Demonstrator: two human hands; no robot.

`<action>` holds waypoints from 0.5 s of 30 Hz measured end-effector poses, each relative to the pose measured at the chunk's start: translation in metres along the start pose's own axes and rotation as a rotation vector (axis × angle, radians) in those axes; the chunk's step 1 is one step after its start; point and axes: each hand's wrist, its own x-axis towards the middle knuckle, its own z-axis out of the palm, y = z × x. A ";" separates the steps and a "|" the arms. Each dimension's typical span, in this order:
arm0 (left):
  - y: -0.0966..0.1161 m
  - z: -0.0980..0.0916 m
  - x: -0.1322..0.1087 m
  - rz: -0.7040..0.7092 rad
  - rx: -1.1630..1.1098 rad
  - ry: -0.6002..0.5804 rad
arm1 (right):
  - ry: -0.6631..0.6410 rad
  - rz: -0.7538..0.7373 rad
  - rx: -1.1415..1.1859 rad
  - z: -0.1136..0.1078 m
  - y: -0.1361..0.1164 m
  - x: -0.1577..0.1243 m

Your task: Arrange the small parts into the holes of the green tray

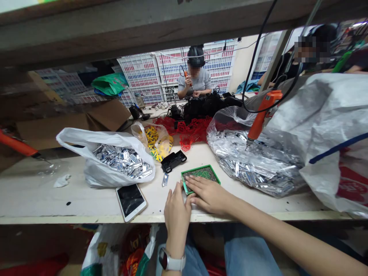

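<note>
Our right forearm (278,230) crosses the worktop's (94,205) front edge, the right hand (209,194) flat over small metal pieces (207,174) in the green tray (195,169); our left hand (176,211), half open, sits at its corner, grip unclear. Silver pieces (123,161) fill a white bag (99,174), left; bare worktop flanks our phone (131,200).

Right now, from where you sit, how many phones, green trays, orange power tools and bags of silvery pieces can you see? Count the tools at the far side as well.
Phone: 1
Green tray: 1
Orange power tools: 3
Bags of silvery pieces: 2
Total: 7
</note>
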 end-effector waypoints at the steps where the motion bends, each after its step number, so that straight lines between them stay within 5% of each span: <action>1: 0.001 0.000 0.000 0.003 -0.005 -0.001 | -0.013 -0.019 0.005 -0.005 0.004 -0.005; 8: 0.002 0.002 -0.001 0.014 -0.041 0.011 | -0.055 -0.037 0.002 -0.038 0.049 -0.037; 15: 0.003 0.000 0.000 0.021 -0.024 0.002 | 0.025 0.078 -0.033 -0.008 0.036 -0.009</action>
